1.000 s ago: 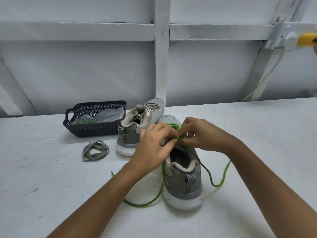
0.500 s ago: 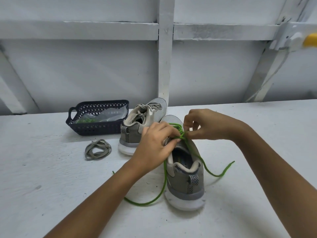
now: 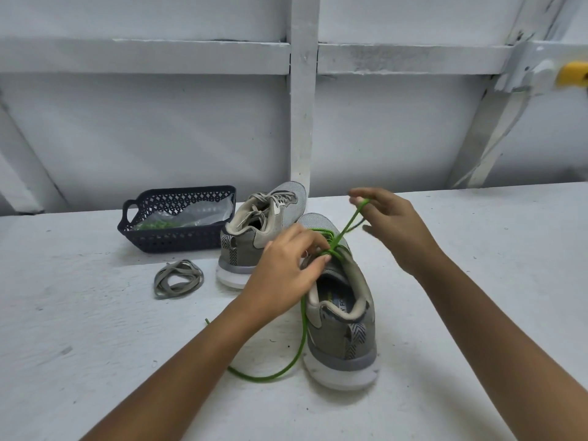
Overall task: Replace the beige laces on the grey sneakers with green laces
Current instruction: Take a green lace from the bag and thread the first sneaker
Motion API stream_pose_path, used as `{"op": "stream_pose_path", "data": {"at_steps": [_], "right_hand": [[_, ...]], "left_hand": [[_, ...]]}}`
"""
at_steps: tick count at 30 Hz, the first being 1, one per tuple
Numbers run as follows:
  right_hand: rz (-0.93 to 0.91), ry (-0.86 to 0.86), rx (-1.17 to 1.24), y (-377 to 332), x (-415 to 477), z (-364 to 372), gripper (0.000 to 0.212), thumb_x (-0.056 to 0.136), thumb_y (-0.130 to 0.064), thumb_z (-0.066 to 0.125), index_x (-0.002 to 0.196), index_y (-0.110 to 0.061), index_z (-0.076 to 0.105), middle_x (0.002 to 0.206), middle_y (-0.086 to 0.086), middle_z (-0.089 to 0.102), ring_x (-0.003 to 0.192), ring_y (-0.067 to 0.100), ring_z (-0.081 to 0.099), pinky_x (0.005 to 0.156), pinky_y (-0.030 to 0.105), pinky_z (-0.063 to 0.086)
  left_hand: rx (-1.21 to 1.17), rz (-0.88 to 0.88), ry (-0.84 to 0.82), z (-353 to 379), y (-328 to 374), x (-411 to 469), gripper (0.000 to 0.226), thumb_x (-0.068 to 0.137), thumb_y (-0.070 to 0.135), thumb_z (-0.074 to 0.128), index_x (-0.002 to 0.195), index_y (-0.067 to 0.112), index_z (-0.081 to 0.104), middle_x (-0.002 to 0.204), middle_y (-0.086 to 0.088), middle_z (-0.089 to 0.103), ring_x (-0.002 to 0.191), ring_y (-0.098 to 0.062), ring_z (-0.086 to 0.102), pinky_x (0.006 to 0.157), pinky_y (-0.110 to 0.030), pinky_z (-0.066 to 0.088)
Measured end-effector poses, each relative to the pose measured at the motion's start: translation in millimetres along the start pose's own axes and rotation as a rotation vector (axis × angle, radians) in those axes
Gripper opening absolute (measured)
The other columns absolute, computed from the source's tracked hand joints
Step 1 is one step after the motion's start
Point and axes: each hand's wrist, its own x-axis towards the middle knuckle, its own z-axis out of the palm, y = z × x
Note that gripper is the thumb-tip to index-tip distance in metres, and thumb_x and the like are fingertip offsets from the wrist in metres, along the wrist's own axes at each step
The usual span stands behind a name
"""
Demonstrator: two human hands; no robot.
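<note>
The near grey sneaker [image 3: 340, 329] stands on the white table [image 3: 95, 345] with its heel toward us. A green lace [image 3: 301, 338] runs through its top holes. The right hand [image 3: 394, 230] holds one end up tight, and the left hand [image 3: 283, 272] pinches the lace at the tongue. The other end hangs down and curls on the table. The far grey sneaker [image 3: 254, 237] stands just behind, with a beige lace [image 3: 270, 202] in it. A loose beige lace [image 3: 178, 278] lies coiled to the left. A spare green lace [image 3: 156, 224] sits bagged in the dark basket [image 3: 178, 240]
</note>
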Motion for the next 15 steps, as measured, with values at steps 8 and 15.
{"op": "stream_pose_path", "data": {"at_steps": [8, 15], "right_hand": [[-0.003, -0.094, -0.729, 6.1, -9.0, -17.2, 0.027, 0.092, -0.020, 0.047, 0.112, -0.030, 0.063, 0.075, -0.005, 0.065, 0.068, 0.013, 0.062, 0.060, 0.023, 0.044], [-0.204, -0.313, -0.824, -0.1, -21.2, -7.8, 0.028, 0.092, -0.021, 0.055, 0.115, -0.033, 0.065, 0.098, -0.004, 0.051, 0.083, 0.009, 0.053, 0.070, 0.020, 0.035]], "left_hand": [[0.012, -0.006, -0.046, -6.2, -0.3, -2.0, 0.018, 0.081, 0.027, 0.061, 0.092, 0.015, 0.067, 0.084, 0.014, 0.049, 0.076, -0.001, 0.051, 0.074, -0.012, 0.041], [0.043, 0.006, -0.037, -8.5, 2.6, -3.0, 0.025, 0.083, 0.035, 0.057, 0.094, 0.016, 0.070, 0.087, 0.009, 0.053, 0.077, -0.005, 0.053, 0.074, -0.025, 0.047]]}}
